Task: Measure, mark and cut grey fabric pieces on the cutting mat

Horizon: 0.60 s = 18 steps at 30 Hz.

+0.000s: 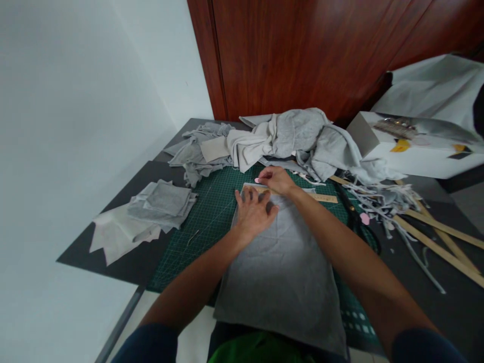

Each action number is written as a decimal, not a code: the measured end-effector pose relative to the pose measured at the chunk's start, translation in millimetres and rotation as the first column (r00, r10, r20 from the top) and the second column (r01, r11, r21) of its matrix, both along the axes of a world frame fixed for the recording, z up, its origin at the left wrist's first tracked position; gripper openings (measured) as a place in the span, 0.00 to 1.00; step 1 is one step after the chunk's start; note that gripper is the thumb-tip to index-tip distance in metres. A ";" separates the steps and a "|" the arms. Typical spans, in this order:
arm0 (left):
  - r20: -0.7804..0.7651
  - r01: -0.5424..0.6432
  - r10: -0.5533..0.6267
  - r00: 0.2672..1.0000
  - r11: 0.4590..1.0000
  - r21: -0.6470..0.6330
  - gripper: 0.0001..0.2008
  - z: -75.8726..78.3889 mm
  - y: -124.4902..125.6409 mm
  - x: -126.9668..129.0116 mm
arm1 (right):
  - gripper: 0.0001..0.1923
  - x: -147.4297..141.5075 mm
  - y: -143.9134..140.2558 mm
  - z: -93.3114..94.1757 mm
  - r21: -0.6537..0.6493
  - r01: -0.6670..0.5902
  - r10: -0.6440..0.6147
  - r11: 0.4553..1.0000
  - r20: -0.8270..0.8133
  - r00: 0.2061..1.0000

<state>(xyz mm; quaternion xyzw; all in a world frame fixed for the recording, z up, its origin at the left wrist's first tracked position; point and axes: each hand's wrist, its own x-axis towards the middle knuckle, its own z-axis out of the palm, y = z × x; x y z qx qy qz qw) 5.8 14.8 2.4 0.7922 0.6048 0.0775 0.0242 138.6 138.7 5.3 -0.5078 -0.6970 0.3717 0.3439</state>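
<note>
A grey piece of fabric [282,272] lies flat on the green cutting mat [204,222], reaching from the mat's middle to the table's near edge. My left hand [254,212] presses flat on the fabric's far end, fingers spread, against a wooden ruler [325,197] laid across the cloth. My right hand [276,179] sits just beyond it at the ruler's left part, pinching a small pink piece of chalk [257,180] at the fabric's far edge.
A heap of grey and white cloth [287,138] lies at the mat's far side. Folded grey squares [161,204] are stacked at the left. Black scissors [355,219], fabric strips and wooden slats [434,237] lie at the right, behind them a white box [412,148].
</note>
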 end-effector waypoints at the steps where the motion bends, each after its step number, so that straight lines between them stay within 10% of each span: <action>1: 0.005 -0.002 0.002 1.000 1.000 0.005 0.35 0.8 1.1 -2.0 | 0.05 -5.0 2.5 -0.9 -0.005 -0.023 0.023 1.000 0.005 1.000; 18: 0.012 0.030 -0.028 1.000 0.979 -0.199 0.34 0.6 11.3 -31.8 | 0.02 -36.6 12.6 -10.5 -0.002 -0.129 0.129 0.992 0.058 0.990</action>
